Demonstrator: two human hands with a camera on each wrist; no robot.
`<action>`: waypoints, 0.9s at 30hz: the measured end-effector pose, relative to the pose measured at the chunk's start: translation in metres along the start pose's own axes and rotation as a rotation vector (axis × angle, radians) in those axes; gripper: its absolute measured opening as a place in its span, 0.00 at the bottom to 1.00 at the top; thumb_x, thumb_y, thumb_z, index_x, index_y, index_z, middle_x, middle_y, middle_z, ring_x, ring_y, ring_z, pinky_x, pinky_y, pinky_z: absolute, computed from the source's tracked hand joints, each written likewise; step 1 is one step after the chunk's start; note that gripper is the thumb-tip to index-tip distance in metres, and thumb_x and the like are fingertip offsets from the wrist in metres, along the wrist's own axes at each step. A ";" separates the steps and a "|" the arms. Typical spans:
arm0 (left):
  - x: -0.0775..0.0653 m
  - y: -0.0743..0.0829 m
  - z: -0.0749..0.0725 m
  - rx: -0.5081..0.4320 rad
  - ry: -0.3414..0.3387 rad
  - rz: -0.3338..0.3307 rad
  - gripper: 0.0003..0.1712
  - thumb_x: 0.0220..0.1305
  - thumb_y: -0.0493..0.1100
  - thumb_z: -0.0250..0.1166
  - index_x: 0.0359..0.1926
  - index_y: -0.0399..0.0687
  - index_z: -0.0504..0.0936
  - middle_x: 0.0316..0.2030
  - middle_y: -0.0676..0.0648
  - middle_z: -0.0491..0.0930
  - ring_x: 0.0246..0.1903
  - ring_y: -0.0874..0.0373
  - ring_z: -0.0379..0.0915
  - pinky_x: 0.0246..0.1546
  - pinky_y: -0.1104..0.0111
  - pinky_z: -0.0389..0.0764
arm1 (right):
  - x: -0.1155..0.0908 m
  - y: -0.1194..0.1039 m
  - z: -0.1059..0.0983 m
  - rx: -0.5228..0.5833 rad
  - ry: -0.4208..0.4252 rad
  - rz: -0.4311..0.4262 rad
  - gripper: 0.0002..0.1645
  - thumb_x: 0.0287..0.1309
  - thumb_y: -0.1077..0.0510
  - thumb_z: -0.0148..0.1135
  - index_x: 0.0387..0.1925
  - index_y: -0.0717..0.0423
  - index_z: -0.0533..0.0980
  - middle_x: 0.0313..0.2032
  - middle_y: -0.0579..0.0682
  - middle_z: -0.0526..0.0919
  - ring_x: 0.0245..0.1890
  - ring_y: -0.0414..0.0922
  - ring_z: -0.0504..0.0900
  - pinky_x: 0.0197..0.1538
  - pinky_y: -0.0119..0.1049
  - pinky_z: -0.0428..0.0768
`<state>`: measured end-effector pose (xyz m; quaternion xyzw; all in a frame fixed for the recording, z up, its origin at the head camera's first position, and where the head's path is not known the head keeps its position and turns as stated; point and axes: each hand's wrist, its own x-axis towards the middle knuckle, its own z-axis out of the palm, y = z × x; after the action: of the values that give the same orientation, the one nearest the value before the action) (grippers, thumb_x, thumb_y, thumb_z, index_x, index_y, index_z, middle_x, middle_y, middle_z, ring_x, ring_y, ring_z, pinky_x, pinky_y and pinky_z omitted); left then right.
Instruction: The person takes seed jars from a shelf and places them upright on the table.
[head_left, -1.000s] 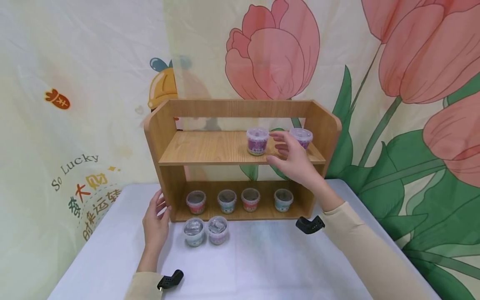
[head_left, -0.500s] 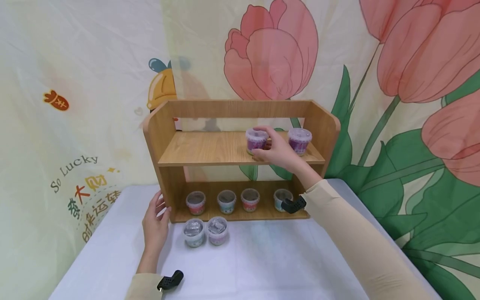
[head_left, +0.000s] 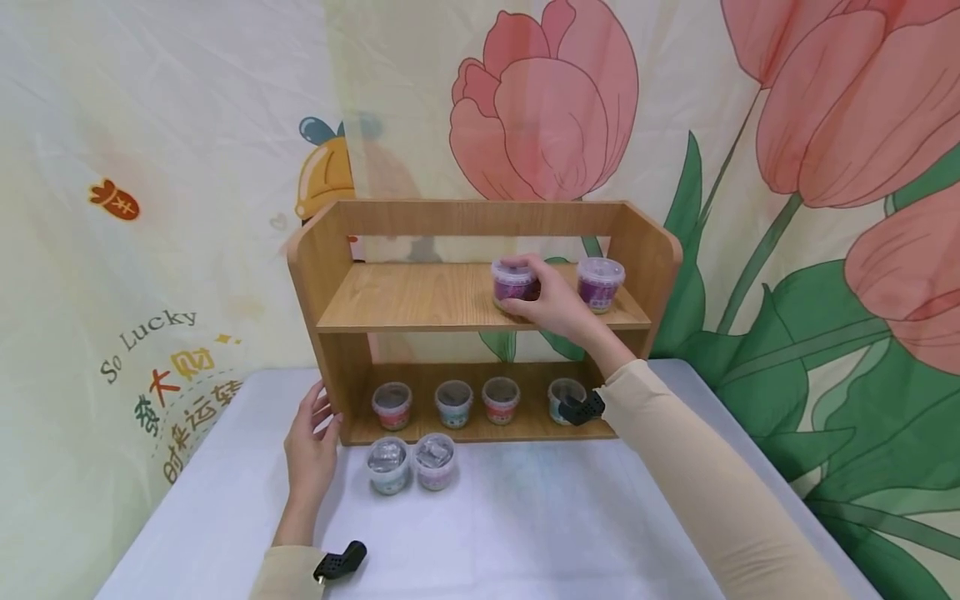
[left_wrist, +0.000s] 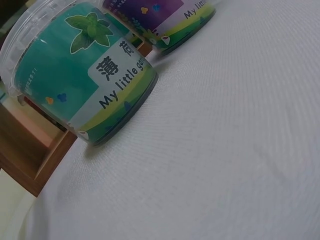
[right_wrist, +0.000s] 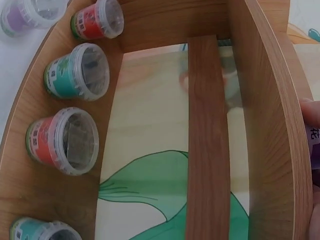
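On the upper board of a wooden shelf (head_left: 405,298), my right hand (head_left: 558,304) grips a small purple lidded plastic tub (head_left: 512,285), thumb low on its side and fingers near the lid. A second purple tub (head_left: 598,287) stands to its right. In the right wrist view, part of the thumb and the held tub show at the right edge. My left hand (head_left: 311,437) rests relaxed against the shelf's left side, fingertips at the panel. Near it on the cloth stand a green mint-labelled tub (left_wrist: 90,75) and a lilac tub (head_left: 435,462).
Several red and teal tubs line the lower board, among them a red tub (right_wrist: 62,142) and a teal tub (right_wrist: 75,72). A white cloth (head_left: 540,517) covers the table. Behind the shelf hangs a curtain (head_left: 547,108) printed with tulips.
My right hand has moved left from between the two purple tubs and closed around the left one. The right-hand purple tub is now uncovered. My left hand has stayed in place.
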<state>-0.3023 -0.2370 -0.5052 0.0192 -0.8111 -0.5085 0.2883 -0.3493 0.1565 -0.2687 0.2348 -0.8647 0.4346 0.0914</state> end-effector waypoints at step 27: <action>0.002 -0.002 0.000 -0.013 -0.002 0.009 0.42 0.75 0.30 0.63 0.82 0.65 0.63 0.68 0.37 0.77 0.65 0.37 0.77 0.61 0.42 0.82 | -0.027 -0.011 0.007 -0.069 0.072 -0.091 0.36 0.65 0.57 0.75 0.71 0.47 0.71 0.65 0.55 0.76 0.60 0.55 0.79 0.64 0.55 0.83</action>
<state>-0.3041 -0.2388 -0.5064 0.0130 -0.8081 -0.5127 0.2898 -0.3199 0.1538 -0.2749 0.2546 -0.8637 0.4083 0.1502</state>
